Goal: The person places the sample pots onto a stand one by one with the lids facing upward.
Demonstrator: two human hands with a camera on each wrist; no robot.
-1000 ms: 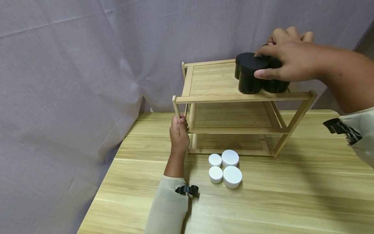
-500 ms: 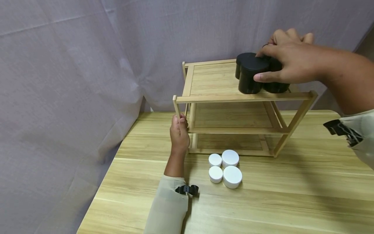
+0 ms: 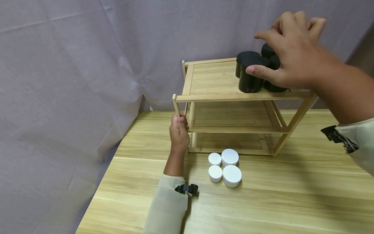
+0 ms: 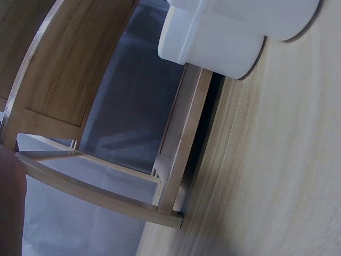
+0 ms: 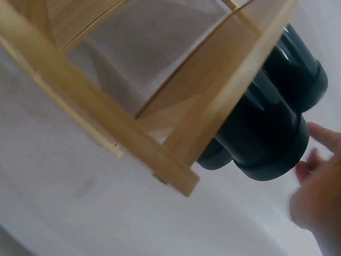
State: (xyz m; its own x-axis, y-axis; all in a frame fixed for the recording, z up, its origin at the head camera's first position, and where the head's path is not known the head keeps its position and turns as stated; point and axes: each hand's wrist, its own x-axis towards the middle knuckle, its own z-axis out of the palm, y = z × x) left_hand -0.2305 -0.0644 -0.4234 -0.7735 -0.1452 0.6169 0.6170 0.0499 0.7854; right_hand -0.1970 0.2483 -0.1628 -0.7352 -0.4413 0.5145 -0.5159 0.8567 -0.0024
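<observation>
A three-tier wooden shelf rack (image 3: 211, 78) stands on the table in the head view. My left hand (image 3: 179, 135) grips its front left post; in the left wrist view only a blurred bit of that hand shows at the left edge. Several black lidded jars (image 3: 249, 81) stand grouped at the right of the top tier. Just above them my right hand (image 3: 298, 57) hovers with thumb and fingers spread, holding nothing, and hides part of the group. In the right wrist view the black jars (image 5: 264, 130) stand upright on the tier, next to the blurred fingers.
Several white lidded jars (image 3: 232, 177), two sizes, sit close together on the wooden table (image 3: 277, 201) in front of the rack. A grey curtain (image 3: 73, 81) hangs behind the rack and along the left. The rack's lower tiers (image 3: 230, 115) are beneath the jars.
My right hand has let go of the black jars and risen above them, its fingers spreading. The jars stay on the top tier. My left hand keeps its grip on the post.
</observation>
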